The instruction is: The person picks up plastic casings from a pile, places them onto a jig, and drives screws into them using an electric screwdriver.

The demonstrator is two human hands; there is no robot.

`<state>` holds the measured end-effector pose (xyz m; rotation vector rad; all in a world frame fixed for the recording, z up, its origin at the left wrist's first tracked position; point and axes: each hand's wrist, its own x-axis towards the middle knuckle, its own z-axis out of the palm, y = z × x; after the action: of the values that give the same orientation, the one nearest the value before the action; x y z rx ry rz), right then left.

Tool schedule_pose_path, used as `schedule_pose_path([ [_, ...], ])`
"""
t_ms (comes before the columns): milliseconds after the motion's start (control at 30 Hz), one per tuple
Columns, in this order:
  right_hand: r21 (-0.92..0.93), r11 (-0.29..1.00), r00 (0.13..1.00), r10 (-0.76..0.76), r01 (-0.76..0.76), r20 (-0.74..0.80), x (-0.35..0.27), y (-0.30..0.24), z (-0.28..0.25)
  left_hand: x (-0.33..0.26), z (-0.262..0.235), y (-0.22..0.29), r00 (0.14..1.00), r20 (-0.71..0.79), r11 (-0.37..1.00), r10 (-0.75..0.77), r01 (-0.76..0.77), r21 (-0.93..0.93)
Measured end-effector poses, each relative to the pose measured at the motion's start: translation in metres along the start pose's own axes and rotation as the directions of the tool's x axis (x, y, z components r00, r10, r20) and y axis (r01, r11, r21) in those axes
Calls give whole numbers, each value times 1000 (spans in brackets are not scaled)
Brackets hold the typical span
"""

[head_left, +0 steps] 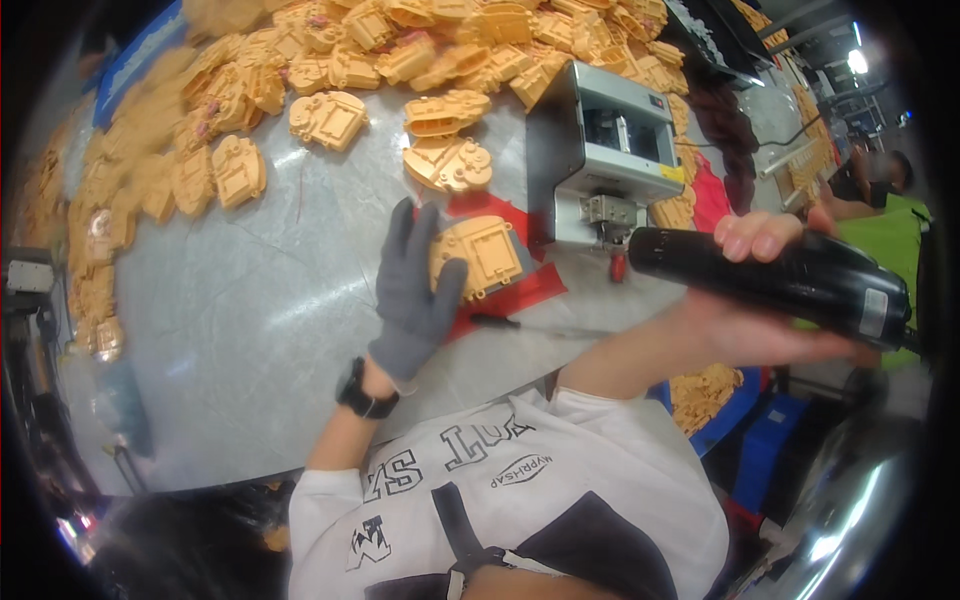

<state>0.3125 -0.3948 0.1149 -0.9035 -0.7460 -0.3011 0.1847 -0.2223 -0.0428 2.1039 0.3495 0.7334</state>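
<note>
My left hand [412,290], in a grey glove, steadies a yellow-orange plastic housing [486,254]. Its thumb lies over the near left side, with the fingers along the left edge. Beneath the housing are a grey pad and red tape [538,290] on the table. My bare right hand [745,320] is wrapped round a thick black handheld power tool [690,258], raised above the table's right side. The tool points left; its exact kind is unclear. Between the hands lies a slim tool with a dark handle [495,321], next to the tape.
Beyond my right hand stands a grey and black bench machine [605,135] with a red knob [617,266]. Many similar housings [330,120] are heaped along the grey table's [240,320] far and left sides. A person in green [885,250] is at the far right.
</note>
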Motion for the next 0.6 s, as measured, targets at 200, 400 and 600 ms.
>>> schedule_pose_path([
  [200,-144,984,992,98,-109,-80,-7,18,-42,-25,-3,-20,997,82,991,12,-1,-134],
  [400,-268,937,968,182,-224,-174,-12,52,-39,-23,-3,-22,994,57,991,89,-82,-109],
  [600,-157,890,902,407,-428,-146,-30,49,-36,-25,-5,-29,993,49,989,108,-103,-106],
])
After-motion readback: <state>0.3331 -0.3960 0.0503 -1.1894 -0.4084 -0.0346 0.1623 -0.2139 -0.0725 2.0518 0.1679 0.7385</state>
